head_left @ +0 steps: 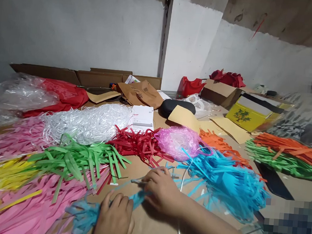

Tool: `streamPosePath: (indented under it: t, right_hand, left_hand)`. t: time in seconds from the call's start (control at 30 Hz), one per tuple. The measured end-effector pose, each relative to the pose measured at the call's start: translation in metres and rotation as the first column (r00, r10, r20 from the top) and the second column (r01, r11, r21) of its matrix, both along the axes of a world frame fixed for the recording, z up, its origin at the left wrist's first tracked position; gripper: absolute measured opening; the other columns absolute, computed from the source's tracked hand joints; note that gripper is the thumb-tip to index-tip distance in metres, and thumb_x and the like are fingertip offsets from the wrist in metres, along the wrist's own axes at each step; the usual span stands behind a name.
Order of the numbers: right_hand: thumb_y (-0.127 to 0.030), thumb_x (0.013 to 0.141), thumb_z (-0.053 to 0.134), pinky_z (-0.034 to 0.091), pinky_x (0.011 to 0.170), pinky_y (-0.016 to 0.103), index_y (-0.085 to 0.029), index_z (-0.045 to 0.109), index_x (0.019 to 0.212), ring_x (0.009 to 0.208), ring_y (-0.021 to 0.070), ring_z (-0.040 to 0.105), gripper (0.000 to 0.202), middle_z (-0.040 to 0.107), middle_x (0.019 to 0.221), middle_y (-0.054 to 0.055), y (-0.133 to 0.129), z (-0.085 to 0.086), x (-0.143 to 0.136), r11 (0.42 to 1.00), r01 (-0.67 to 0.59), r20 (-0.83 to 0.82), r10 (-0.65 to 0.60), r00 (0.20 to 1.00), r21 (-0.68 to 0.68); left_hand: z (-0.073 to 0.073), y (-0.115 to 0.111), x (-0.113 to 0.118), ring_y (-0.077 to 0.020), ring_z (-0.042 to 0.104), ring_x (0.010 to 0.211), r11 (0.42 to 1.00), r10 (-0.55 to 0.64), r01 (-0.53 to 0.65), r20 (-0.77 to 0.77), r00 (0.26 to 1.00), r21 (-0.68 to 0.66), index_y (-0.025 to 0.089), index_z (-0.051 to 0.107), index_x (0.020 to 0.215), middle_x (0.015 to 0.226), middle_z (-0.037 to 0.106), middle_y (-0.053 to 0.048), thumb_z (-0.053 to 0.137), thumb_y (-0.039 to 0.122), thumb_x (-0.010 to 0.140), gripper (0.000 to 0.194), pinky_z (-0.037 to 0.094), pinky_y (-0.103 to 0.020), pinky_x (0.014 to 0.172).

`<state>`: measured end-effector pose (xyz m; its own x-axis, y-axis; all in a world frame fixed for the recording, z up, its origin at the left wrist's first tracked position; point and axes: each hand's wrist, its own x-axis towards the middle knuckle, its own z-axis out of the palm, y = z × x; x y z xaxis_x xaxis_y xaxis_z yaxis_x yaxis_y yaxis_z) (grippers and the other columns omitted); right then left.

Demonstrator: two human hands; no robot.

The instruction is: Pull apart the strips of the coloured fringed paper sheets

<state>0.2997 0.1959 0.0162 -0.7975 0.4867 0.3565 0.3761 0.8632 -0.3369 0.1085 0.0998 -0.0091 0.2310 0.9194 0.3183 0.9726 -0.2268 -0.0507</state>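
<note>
Leftmost we log yellow strips [3, 176], then pink strips [42, 196]; next, low over the cardboard [147, 227], a blue bundle [83, 216], its frayed end left of the left hand [116, 217], closed round it; the right hand [163, 192] grips its farther part; rightward, a blue heap [229, 183].

fingers [122, 203] gripping blue strips [138, 200], cardboard [149, 227] beneath

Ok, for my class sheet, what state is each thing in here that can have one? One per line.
Left hand: closed around the blue bundle
Right hand: curled at its other end, grip partly hidden
Blue bundle: bunched, ends splayed
Green strips: loose, heaped
White strands: tangled, heaped
White cards: stacked
Paper bag: lying down, creased
Black case: closed
Cardboard box: open
</note>
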Motion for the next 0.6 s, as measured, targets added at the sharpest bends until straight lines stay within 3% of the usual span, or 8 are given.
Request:
streamPosePath:
  t: [0.07, 0.1, 0.17, 0.23, 0.3, 0.4, 0.5, 0.6]
  right_hand:
    - [-0.036, 0.094, 0.063, 0.030, 0.098, 0.047, -0.021, 0.063, 0.118, 0.109, 0.0256, 0.058, 0.028, 0.071, 0.118, 0.009, -0.007, -0.004, -0.003, 0.992, -0.033, 0.029, 0.030, 0.999, 0.118]
    - [-0.036, 0.097, 0.061, 0.030, 0.095, 0.046, -0.021, 0.063, 0.115, 0.102, 0.0243, 0.059, 0.024, 0.073, 0.110, 0.008, -0.008, -0.009, -0.004, 0.986, -0.073, 0.066, 0.064, 0.996, 0.149]
    - [-0.033, 0.099, 0.058, 0.031, 0.086, 0.041, -0.021, 0.067, 0.098, 0.084, 0.0203, 0.058, 0.015, 0.074, 0.087, 0.004, -0.006, -0.020, -0.004, 0.985, -0.103, 0.118, 0.086, 0.989, 0.140]
    - [-0.034, 0.099, 0.060, 0.029, 0.079, 0.039, -0.022, 0.067, 0.086, 0.078, 0.0184, 0.056, 0.019, 0.071, 0.078, 0.001, 0.001, -0.030, -0.002, 0.997, -0.050, 0.130, 0.041, 0.991, 0.066]
    - [-0.033, 0.097, 0.063, 0.028, 0.076, 0.037, -0.022, 0.068, 0.087, 0.082, 0.0188, 0.056, 0.016, 0.071, 0.084, 0.001, 0.008, -0.035, -0.001, 0.999, 0.035, 0.138, -0.033, 0.990, -0.008]
    - [-0.035, 0.092, 0.068, 0.028, 0.076, 0.036, -0.020, 0.069, 0.093, 0.085, 0.0200, 0.057, 0.014, 0.071, 0.091, 0.003, 0.014, -0.035, -0.002, 0.991, 0.104, 0.155, -0.091, 0.984, -0.081]
    - [-0.044, 0.087, 0.073, 0.030, 0.083, 0.039, -0.020, 0.067, 0.090, 0.092, 0.0211, 0.057, 0.025, 0.071, 0.094, 0.002, 0.015, -0.036, -0.001, 0.997, 0.013, 0.067, -0.008, 0.998, -0.077]
    - [-0.038, 0.092, 0.067, 0.028, 0.093, 0.044, -0.020, 0.064, 0.093, 0.104, 0.0214, 0.057, 0.018, 0.072, 0.103, 0.001, 0.011, -0.039, 0.002, 0.992, -0.120, -0.042, 0.121, 0.992, 0.034]
  left_hand:
    - [-0.006, -0.001, -0.005, -0.0274, 0.063, 0.090, 1.000, -0.002, 0.001, 0.024, 1.000, 0.025, 0.021, 0.075, 0.085, 0.082, 0.071, -0.005, 0.055, 0.016, 0.084, 0.021, 0.033, -0.052, 0.105]
    - [-0.010, -0.002, -0.009, -0.0269, 0.063, 0.088, 0.999, -0.014, 0.012, 0.049, 0.999, 0.043, 0.021, 0.075, 0.083, 0.080, 0.071, -0.004, 0.052, 0.015, 0.086, 0.024, 0.032, -0.052, 0.105]
    - [-0.016, -0.004, -0.021, -0.0247, 0.065, 0.085, 0.994, -0.058, 0.044, 0.143, 0.988, 0.099, 0.023, 0.073, 0.083, 0.078, 0.072, -0.002, 0.046, 0.012, 0.091, 0.030, 0.030, -0.052, 0.107]
    - [-0.020, -0.004, -0.036, -0.0205, 0.068, 0.085, 0.982, -0.151, 0.120, 0.219, 0.964, 0.148, 0.026, 0.070, 0.089, 0.081, 0.075, 0.004, 0.046, 0.012, 0.093, 0.029, 0.025, -0.049, 0.110]
    - [-0.021, -0.001, -0.050, -0.0174, 0.069, 0.085, 0.964, -0.247, 0.223, 0.176, 0.953, 0.148, 0.030, 0.068, 0.093, 0.086, 0.076, 0.008, 0.055, 0.018, 0.091, 0.017, 0.025, -0.043, 0.105]
    - [-0.017, 0.007, -0.061, -0.0157, 0.067, 0.079, 0.959, -0.251, 0.230, 0.113, 0.961, 0.167, 0.028, 0.065, 0.086, 0.081, 0.073, 0.008, 0.060, 0.025, 0.089, 0.007, 0.030, -0.037, 0.091]
    - [-0.015, 0.013, -0.064, -0.0161, 0.066, 0.077, 0.946, -0.273, 0.248, 0.097, 0.957, 0.210, 0.028, 0.064, 0.081, 0.077, 0.072, 0.008, 0.060, 0.026, 0.087, 0.007, 0.031, -0.036, 0.089]
    - [-0.022, 0.012, -0.060, -0.0189, 0.066, 0.081, 0.924, -0.310, 0.268, 0.127, 0.942, 0.271, 0.033, 0.068, 0.087, 0.080, 0.075, 0.010, 0.062, 0.030, 0.086, 0.006, 0.028, -0.041, 0.098]
